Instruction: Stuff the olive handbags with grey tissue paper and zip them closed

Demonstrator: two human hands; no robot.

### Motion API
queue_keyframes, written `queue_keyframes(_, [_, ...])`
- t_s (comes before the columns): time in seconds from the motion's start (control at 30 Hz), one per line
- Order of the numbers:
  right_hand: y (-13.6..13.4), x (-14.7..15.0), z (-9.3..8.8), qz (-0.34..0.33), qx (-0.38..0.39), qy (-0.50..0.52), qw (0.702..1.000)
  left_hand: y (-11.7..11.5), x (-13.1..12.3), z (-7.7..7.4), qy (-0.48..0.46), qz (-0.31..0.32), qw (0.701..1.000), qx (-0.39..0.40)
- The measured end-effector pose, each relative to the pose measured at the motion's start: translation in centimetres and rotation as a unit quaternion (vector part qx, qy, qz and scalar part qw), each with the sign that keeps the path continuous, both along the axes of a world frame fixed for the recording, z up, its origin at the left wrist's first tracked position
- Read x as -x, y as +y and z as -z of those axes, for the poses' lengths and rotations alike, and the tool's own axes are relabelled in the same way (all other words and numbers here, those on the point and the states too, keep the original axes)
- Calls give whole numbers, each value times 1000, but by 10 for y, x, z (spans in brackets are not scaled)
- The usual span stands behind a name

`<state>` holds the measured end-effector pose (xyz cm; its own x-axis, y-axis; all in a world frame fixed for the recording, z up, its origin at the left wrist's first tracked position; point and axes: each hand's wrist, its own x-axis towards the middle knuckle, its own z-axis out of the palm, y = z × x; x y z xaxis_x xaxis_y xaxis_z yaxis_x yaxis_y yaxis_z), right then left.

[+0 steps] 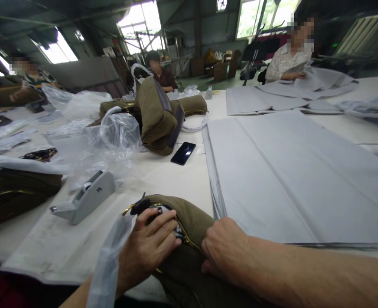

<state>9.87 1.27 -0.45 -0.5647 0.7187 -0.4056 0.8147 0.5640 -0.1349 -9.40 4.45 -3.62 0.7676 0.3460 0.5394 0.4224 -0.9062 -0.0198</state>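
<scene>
An olive-green bag (189,205) with a brass zipper lies at the table's front edge, its mouth partly unzipped. My left hand (157,239) grips the bag at the opening, fingers curled over the zipper edge and thumb hidden. Pale material shows inside the gap. At the right end of the opening, my right hand (225,244) is closed in a fist against the bag beside the zipper; whether it pinches the zipper pull or only fabric is hidden. A strap wrapped in whitish film (105,261) hangs from the bag's left end, across my left wrist.
A grey tape dispenser (91,196) stands left. Ahead lie a phone (183,153), another olive bag (158,113) and clear plastic wrap (120,132). Large grey sheets (291,171) are stacked right. One more bag (16,194) sits far left. Several people (291,55) work across the table.
</scene>
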Motion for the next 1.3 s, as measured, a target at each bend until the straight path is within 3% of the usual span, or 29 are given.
queue_keyframes(0.17, [3, -2, -5, 8, 36, -34, 999, 6, 12, -9, -26, -14, 999, -24])
queue_keyframes(0.3, [6, -7, -19, 39, 65, -48, 996, 12, 16, -20, -9, -11, 1000, -22])
queue_keyframes(0.43, [7, -9, -31, 45, 86, -66, 993, 4, 6, -14, 16, -21, 999, 23])
queue_keyframes(0.57, [7, -8, -16, 49, -14, 41, 998, -6, -8, 4, 19, -52, 997, 50])
queue_keyframes(0.67, [8, -5, 5, 40, -107, 124, 986, -6, -9, 9, 13, -25, 998, 54])
queue_keyframes(0.87, [10, 8, 23, 96, -110, 133, 980, -2, -5, -2, 16, 2, 995, 99])
queue_keyframes(1.1, [9, 14, 15, 97, -85, 120, 984, -7, -2, 11, -45, -21, 999, 17])
queue_keyframes(1.3, [10, 12, 13, 84, -64, 97, 990, 6, 8, 3, -21, -34, 999, 29])
